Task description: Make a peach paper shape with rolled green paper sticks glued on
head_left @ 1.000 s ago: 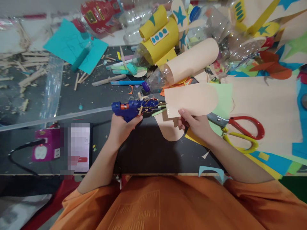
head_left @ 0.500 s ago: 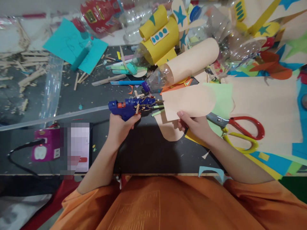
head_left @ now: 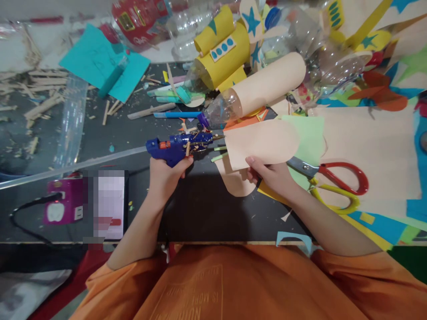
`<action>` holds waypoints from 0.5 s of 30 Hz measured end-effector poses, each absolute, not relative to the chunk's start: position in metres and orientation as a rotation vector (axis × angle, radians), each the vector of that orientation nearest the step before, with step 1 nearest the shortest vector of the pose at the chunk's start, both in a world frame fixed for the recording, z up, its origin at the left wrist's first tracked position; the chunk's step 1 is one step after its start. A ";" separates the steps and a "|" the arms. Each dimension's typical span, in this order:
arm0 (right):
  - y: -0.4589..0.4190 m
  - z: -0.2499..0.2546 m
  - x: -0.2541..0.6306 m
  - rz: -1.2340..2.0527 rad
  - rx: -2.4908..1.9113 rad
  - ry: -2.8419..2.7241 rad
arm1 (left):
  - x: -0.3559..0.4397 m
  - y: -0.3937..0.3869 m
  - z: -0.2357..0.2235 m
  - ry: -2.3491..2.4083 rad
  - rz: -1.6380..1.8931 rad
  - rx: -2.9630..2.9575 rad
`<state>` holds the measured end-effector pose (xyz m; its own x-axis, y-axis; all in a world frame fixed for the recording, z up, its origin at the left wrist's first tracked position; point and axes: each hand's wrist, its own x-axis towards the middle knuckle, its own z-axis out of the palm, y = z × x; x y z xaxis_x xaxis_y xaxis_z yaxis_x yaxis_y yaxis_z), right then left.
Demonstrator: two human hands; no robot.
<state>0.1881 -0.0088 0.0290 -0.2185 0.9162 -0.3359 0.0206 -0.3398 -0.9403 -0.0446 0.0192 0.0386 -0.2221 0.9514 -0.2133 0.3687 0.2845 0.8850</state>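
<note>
A blue glue gun (head_left: pixel 173 146) with a long clear glue stick (head_left: pixel 83 164) in its back is gripped in my left hand (head_left: pixel 167 175). Bits of wood and dried glue cling to its front, and the nozzle points at the straight left edge of a peach paper piece (head_left: pixel 263 142) with a rounded right end. My right hand (head_left: pixel 263 171) pinches that piece along its lower edge. Beneath it lie another rounded peach piece (head_left: pixel 233 180) and a light green sheet (head_left: pixel 310 138). Whether the nozzle touches the paper I cannot tell.
Scissors (head_left: pixel 343 178) with red and yellow handles lie right of my right hand. Behind are a peach-wrapped bottle (head_left: pixel 270 84) and a yellow-wrapped bottle (head_left: pixel 227 55). On the left are a phone (head_left: pixel 111 200), a purple power adapter (head_left: pixel 65 202) and wood scraps (head_left: pixel 46 104).
My left hand and the glue gun have shifted slightly left along the peach piece's left edge. The peach piece has tilted a little; my right hand has barely moved.
</note>
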 end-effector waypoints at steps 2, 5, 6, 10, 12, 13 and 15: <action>-0.009 0.028 0.189 1.640 -1.339 -1.180 | -0.045 0.019 0.037 1.753 0.936 1.190; -0.010 0.026 0.189 1.630 -1.343 -1.199 | -0.045 0.019 0.035 1.749 0.948 1.188; -0.010 0.025 0.190 1.624 -1.346 -1.213 | -0.045 0.020 0.035 1.748 0.952 1.185; -0.009 0.026 0.190 1.604 -1.360 -1.261 | -0.044 0.019 0.037 1.741 0.967 1.176; -0.009 0.027 0.190 1.605 -1.359 -1.269 | -0.043 0.019 0.038 1.738 0.976 1.178; -0.009 0.027 0.190 1.605 -1.359 -1.269 | -0.044 0.019 0.037 1.737 0.979 1.182; -0.010 0.027 0.190 1.605 -1.356 -1.267 | -0.044 0.019 0.037 1.730 0.987 1.192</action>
<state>0.1901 -0.0099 0.0268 -0.2309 0.9213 -0.3129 0.0904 -0.2999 -0.9497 -0.0440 0.0195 0.0370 -0.2384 0.9547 -0.1779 0.3330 0.2525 0.9085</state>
